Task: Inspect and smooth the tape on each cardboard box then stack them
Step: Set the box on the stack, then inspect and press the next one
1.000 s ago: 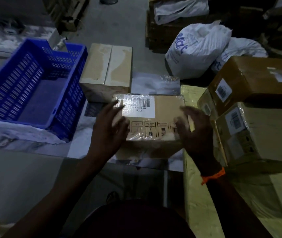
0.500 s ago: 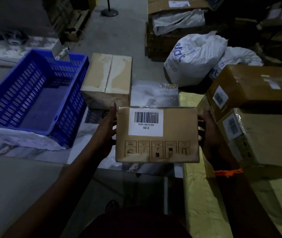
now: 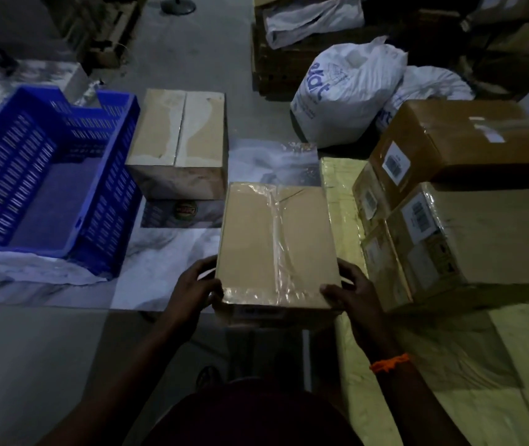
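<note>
Cardboard box [image 3: 256,246] lies dead ahead of you, between both hands, long axis running near to far. The tape seam [image 3: 276,239] runs the same way down its middle. Your left hand [image 3: 197,291] grips the near left corner and your right hand [image 3: 350,288] the near right, thumb on top; both equally close. The stack of boxes [image 3: 469,226] stands just right, nearer the right hand. Half a second ago the barcode face looked up at you; now the taped face is up. Whether the box rests on the surface [image 3: 160,268]: can't tell.
</note>
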The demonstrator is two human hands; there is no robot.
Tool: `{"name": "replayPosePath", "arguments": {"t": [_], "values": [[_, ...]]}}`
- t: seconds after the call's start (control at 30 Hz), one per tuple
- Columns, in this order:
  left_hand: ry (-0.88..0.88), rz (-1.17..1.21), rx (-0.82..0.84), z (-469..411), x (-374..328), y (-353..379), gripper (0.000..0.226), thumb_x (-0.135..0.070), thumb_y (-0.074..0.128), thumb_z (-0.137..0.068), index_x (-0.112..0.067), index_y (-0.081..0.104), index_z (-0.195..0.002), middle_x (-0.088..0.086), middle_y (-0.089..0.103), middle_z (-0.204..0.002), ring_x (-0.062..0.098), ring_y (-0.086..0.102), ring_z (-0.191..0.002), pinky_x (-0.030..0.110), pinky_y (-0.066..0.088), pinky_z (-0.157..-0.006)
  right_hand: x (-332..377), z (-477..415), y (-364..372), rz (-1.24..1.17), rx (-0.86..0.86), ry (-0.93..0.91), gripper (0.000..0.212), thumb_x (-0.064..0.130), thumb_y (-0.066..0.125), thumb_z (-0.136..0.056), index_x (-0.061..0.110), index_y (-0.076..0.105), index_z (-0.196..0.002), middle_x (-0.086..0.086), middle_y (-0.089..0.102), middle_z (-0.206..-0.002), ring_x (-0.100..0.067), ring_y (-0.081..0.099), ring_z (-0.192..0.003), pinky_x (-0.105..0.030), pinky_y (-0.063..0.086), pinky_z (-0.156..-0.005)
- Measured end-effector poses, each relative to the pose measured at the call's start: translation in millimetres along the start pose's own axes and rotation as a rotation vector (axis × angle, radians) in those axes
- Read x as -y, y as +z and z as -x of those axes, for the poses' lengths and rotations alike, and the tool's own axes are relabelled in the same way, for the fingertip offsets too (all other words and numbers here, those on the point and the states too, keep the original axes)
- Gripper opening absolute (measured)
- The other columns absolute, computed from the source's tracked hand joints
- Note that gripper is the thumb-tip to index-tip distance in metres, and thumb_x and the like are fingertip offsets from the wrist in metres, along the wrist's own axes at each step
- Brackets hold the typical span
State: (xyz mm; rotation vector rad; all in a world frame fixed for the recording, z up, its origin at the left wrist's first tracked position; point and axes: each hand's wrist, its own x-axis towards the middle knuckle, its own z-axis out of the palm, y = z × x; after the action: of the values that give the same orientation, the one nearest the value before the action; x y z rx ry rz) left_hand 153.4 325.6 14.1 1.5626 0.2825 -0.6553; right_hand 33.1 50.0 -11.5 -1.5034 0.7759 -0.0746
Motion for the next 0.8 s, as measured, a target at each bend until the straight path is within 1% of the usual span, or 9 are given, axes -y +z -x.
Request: {"name": "replayPosePath", "arguments": {"t": [0.1, 0.2, 0.27, 0.43, 0.5, 0.57, 0.63, 0.73, 0.8], "values": [[-0.004, -0.047, -0.073, 4, 23, 0, 0.044, 0.011, 0.058, -0.087, -0.018, 0.066, -0.118, -0.001, 0.071, -0.114, 0.015, 0.068, -0.095, 0.033, 0.056, -0.073, -29, 3, 4, 0.067, -0.049, 0.039, 0.051, 0.004, 0.079, -0.086, 0.022, 0.061, -0.13, 0.001, 0.069, -0.124, -0.025, 0.067, -0.115, -0.052, 0.057, -0.098], [0.021, -0.114, -0.109, -8, 37, -8, 0.027, -0.004, 0.067, -0.093, -0.027, 0.069, -0.108, 0.003, 0.073, -0.11, 0.023, 0.07, -0.097, 0.045, 0.06, -0.084, -36, -7, 4, 0.123, -0.112, 0.037, 0.037, 0.02, 0.081, -0.088, 0.022, 0.065, -0.12, -0.001, 0.071, -0.118, -0.024, 0.068, -0.112, -0.053, 0.057, -0.098], [0.066, -0.192, -0.116, -20, 36, -13, 0.019, -0.017, 0.07, -0.095, -0.031, 0.069, -0.107, -0.007, 0.071, -0.112, 0.02, 0.069, -0.105, 0.048, 0.058, -0.094, -30, -21, 4, 0.15, -0.123, 0.024, 0.038, 0.031, 0.083, -0.086, 0.021, 0.067, -0.118, -0.003, 0.071, -0.118, -0.024, 0.068, -0.11, -0.054, 0.058, -0.095], [0.201, -0.337, -0.074, -53, 10, -3, 0.042, -0.031, 0.069, -0.095, -0.02, 0.062, -0.136, -0.002, 0.066, -0.13, 0.017, 0.064, -0.116, 0.047, 0.054, -0.1, 4, -71, 18, 0.165, -0.09, -0.037, 0.047, 0.025, 0.081, -0.089, 0.012, 0.063, -0.131, -0.006, 0.069, -0.12, -0.021, 0.068, -0.106, -0.035, 0.058, -0.083], [0.208, -0.356, -0.064, -70, -1, 6, 0.05, -0.037, 0.069, -0.091, -0.019, 0.062, -0.138, 0.0, 0.067, -0.132, 0.018, 0.065, -0.116, 0.048, 0.054, -0.101, 12, -92, 24, 0.179, -0.102, -0.033, 0.047, 0.025, 0.082, -0.087, 0.01, 0.064, -0.129, -0.01, 0.071, -0.118, -0.024, 0.07, -0.105, -0.042, 0.06, -0.088], [0.211, -0.399, -0.059, -87, -8, 12, 0.053, -0.036, 0.068, -0.092, -0.019, 0.059, -0.141, -0.002, 0.065, -0.134, 0.019, 0.064, -0.115, 0.04, 0.055, -0.094, 15, -112, 27, 0.189, -0.094, -0.01, 0.05, 0.025, 0.083, -0.086, 0.007, 0.065, -0.129, -0.013, 0.073, -0.117, -0.027, 0.072, -0.104, -0.048, 0.06, -0.093], [0.212, -0.452, -0.051, -101, -14, 16, 0.051, -0.032, 0.068, -0.093, -0.02, 0.058, -0.141, -0.005, 0.063, -0.13, 0.019, 0.063, -0.112, 0.032, 0.055, -0.084, 23, -122, 30, 0.17, -0.076, 0.011, 0.052, 0.026, 0.083, -0.087, 0.004, 0.065, -0.13, -0.014, 0.073, -0.117, -0.026, 0.073, -0.099, -0.043, 0.061, -0.087], [0.165, -0.451, -0.019, -114, -17, 19, 0.043, -0.033, 0.07, -0.091, -0.022, 0.062, -0.132, 0.003, 0.07, -0.121, 0.023, 0.068, -0.107, 0.037, 0.058, -0.087, 33, -128, 34, 0.128, -0.054, 0.011, 0.042, 0.02, 0.079, -0.091, 0.003, 0.067, -0.127, -0.014, 0.074, -0.112, -0.02, 0.072, -0.086, -0.028, 0.06, -0.067], [0.155, -0.427, -0.021, -116, -17, 21, 0.036, -0.029, 0.069, -0.091, -0.023, 0.064, -0.126, 0.007, 0.072, -0.115, 0.023, 0.069, -0.102, 0.04, 0.059, -0.088, 34, -128, 35, 0.133, -0.044, 0.015, 0.034, 0.019, 0.078, -0.09, 0.008, 0.071, -0.122, -0.015, 0.076, -0.111, -0.026, 0.074, -0.092, -0.038, 0.064, -0.081]]}}
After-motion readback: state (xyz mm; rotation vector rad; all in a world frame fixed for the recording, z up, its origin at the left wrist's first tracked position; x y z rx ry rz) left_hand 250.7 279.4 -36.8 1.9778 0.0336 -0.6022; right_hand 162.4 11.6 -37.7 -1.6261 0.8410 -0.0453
